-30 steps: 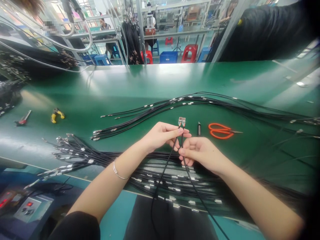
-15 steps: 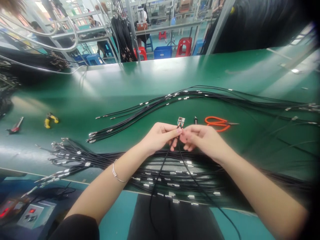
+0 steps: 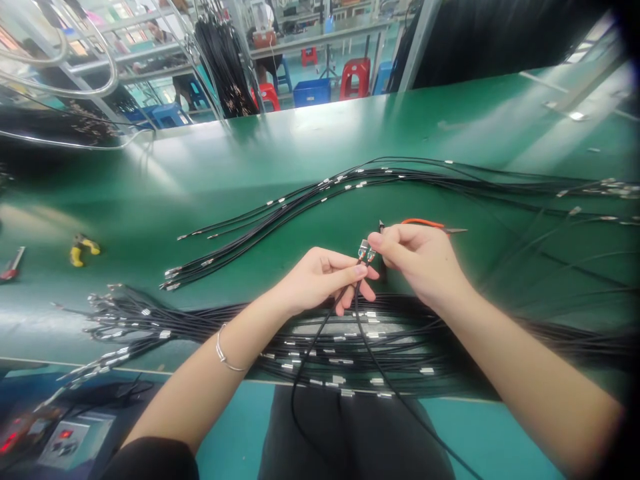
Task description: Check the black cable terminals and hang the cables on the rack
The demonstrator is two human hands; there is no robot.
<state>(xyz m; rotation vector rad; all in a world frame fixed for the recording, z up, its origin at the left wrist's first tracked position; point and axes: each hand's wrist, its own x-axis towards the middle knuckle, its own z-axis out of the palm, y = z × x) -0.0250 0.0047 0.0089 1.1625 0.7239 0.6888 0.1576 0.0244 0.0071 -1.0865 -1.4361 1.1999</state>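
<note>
Between thumb and fingers, my left hand (image 3: 333, 277) pinches two black cables (image 3: 360, 323) just below their ends. Small metal connectors (image 3: 364, 248) with short coloured wires stick up past the thumb. The cables hang down across my lap. My right hand (image 3: 423, 257) has its thumb and forefinger closed on the right-hand connector; its fingertips hide part of it. Behind the right hand lies a dark pointed tool (image 3: 382, 227), and beside it orange-handled scissors (image 3: 425, 222), partly covered by the hand.
A thick bundle of black cables (image 3: 200, 320) with white labels lies along the near edge of the green table (image 3: 280, 153). Another bunch (image 3: 280, 213) stretches across the middle. Yellow-handled pliers (image 3: 83, 248) and a red-handled tool (image 3: 13, 265) sit at left. Beyond are stools and a blue bin (image 3: 312, 93).
My right hand has risen from beside the left fingers to the connector tops, and its thumb and forefinger now grip one. The two connectors have tilted. The view has shifted slightly.
</note>
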